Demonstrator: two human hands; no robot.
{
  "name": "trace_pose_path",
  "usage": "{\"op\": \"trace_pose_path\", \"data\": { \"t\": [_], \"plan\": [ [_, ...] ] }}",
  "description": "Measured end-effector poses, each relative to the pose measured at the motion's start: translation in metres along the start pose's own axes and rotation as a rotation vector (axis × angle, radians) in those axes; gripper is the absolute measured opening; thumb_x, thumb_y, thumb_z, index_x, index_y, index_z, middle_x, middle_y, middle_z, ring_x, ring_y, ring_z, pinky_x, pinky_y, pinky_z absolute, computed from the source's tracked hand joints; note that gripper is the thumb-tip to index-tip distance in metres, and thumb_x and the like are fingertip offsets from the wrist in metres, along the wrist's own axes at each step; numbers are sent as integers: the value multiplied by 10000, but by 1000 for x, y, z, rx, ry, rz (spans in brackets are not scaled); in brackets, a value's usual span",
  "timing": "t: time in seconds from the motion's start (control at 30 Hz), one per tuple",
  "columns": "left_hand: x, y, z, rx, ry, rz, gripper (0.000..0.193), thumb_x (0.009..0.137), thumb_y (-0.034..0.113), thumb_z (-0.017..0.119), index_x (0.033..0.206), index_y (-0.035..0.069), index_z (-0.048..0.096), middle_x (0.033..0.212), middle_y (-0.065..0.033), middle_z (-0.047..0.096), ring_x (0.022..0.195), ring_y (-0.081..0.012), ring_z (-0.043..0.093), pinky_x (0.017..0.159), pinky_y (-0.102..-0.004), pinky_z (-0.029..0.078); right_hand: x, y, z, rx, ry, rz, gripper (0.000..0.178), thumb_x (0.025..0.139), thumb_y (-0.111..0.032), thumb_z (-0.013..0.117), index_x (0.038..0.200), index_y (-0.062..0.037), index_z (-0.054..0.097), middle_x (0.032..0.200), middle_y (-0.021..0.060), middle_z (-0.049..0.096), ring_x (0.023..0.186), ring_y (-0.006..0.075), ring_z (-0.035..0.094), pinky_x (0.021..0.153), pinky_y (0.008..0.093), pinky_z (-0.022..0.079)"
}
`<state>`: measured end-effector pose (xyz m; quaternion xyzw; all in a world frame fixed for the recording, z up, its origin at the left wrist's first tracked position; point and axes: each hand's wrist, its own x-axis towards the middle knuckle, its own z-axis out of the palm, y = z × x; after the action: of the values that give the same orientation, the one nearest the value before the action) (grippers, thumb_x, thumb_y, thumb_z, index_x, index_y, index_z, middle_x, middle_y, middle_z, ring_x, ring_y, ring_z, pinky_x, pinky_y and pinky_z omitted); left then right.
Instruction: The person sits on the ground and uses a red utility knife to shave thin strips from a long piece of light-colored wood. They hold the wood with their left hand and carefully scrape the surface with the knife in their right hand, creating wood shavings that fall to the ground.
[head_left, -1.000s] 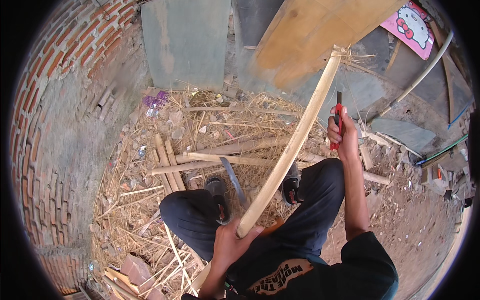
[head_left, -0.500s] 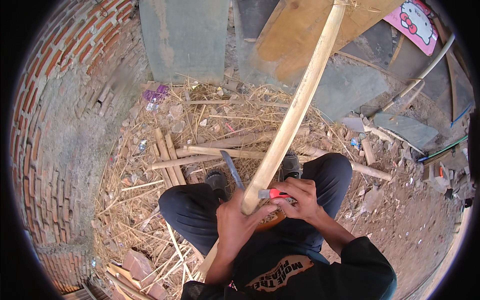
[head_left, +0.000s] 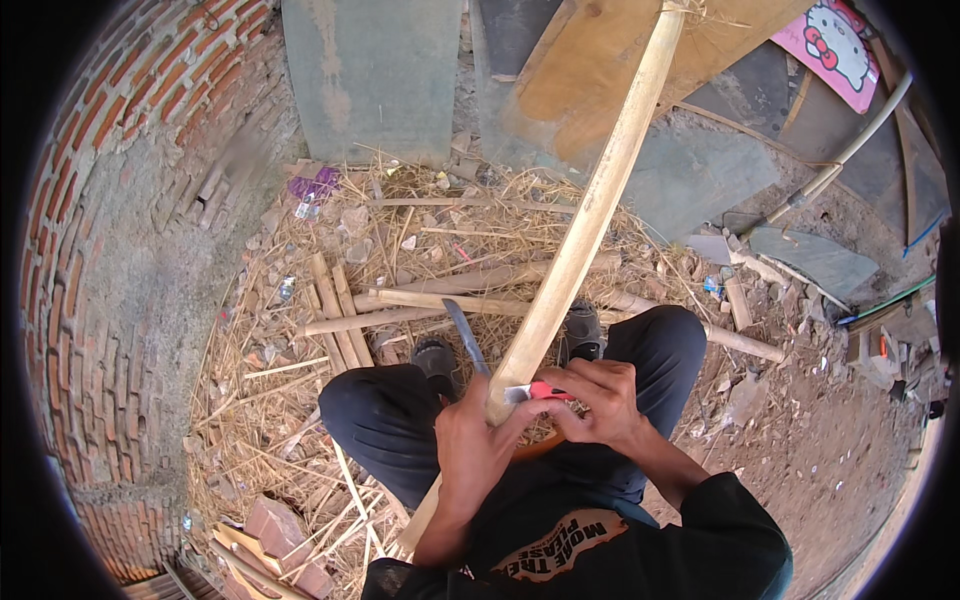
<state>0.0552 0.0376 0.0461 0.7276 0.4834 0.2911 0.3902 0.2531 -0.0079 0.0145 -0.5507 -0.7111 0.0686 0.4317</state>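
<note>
A long pale split-bamboo pole [head_left: 590, 220] slants from the upper right down between my knees, its lower part passing behind my left hand. My left hand [head_left: 468, 440] is closed round it, thumb stretched toward the other hand. My right hand [head_left: 605, 400] grips a red utility knife [head_left: 548, 390], whose short blade [head_left: 516, 394] lies against the pole just above my left thumb. A dark, long-bladed knife [head_left: 463, 335] points up beside my left hand; its handle is hidden, so I cannot tell whether that hand also holds it.
Several bamboo pieces [head_left: 440, 300] lie on straw and rubble between and beyond my feet. A brick wall [head_left: 130, 300] rises at the left. Grey boards [head_left: 370, 80] and a brown panel [head_left: 600, 80] lean at the back. Broken bricks [head_left: 280, 535] sit at the lower left.
The utility knife has shifted slightly left and down along the pole, with my right hand drawn closer to my left thumb. The pole has barely moved.
</note>
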Motion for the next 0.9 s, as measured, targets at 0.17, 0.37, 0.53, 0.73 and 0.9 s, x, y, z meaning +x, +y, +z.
{"op": "trace_pose_path", "data": {
  "t": [0.17, 0.37, 0.53, 0.73, 0.9],
  "plan": [
    [-2, 0, -2, -19, -21, -36, 490, 916, 399, 880, 999, -23, 646, 765, -209, 730, 702, -415, 752, 588, -435, 567, 1, 2, -4, -38, -3, -7, 325, 798, -258, 900, 1082, -124, 820, 723, 8, 673, 540, 186, 638, 509, 318, 500],
    [-12, -1, -4, 58, -55, -76, 447, 957, 389, 840, 1047, -21, 685, 781, -231, 730, 703, -417, 753, 596, -457, 558, 15, 17, -20, -13, 123, 64, 287, 818, -197, 905, 1055, -63, 815, 781, 62, 732, 582, 219, 677, 538, 321, 516],
    [-27, 0, -3, -23, -24, -92, 367, 961, 259, 845, 893, -46, 651, 643, -189, 618, 531, -259, 622, 543, -365, 467, 26, 41, -39, 61, 145, 176, 266, 844, -154, 890, 1053, -10, 810, 826, 130, 763, 684, 250, 744, 636, 326, 570],
    [-31, -4, -5, -80, -29, -115, 316, 977, 230, 822, 937, -50, 683, 646, -174, 628, 534, -182, 593, 541, -346, 456, 34, 51, -42, 29, 134, 87, 238, 878, -157, 868, 1054, -6, 811, 865, 145, 780, 722, 246, 758, 664, 334, 583],
    [-49, -11, -8, -87, -79, -164, 301, 985, 227, 811, 963, -51, 697, 647, -164, 629, 532, -160, 550, 539, -344, 450, 53, 81, -68, -20, 257, 246, 215, 930, -157, 825, 1052, 17, 797, 905, 160, 793, 768, 239, 770, 707, 336, 588]
  ]
}}
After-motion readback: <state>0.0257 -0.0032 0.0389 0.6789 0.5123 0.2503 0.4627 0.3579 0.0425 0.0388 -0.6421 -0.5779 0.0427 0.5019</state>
